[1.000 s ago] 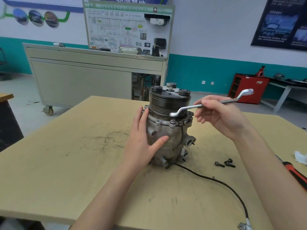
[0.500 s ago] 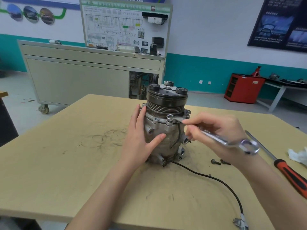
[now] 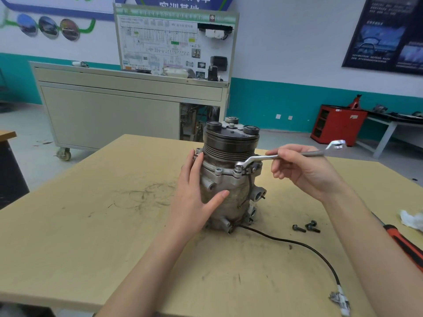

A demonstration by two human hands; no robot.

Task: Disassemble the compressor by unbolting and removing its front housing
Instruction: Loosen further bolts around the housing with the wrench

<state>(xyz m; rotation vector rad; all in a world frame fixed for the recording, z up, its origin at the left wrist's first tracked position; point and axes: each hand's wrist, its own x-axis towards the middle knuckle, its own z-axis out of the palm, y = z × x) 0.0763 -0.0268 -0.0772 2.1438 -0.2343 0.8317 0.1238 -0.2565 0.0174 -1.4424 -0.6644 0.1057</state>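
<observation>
Compressor (image 3: 229, 191) upright mid-table (image 3: 91, 225), pulley up. My left hand (image 3: 194, 197) flat against its side, fingers straight, bracing. Right hand (image 3: 302, 172) pinches ring wrench (image 3: 263, 157), ring seated on flange bolt (image 3: 238, 168). I'd hold ring square, pull level. Loose bolts (image 3: 305, 227) toward right edge.

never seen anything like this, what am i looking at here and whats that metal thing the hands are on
There is no robot here: these are a person's two bare hands, filmed by a camera worn on the head, looking forward and down. The grey metal block standing on the wooden table is a compressor. The left hand lies flat against its side, steadying it. The right hand holds a ring wrench, whose ring end sits over a bolt on the compressor's flange. On the table to the right lie loose bolts, a black cable running from the compressor's base, a red-handled screwdriver and a white rag.
</observation>
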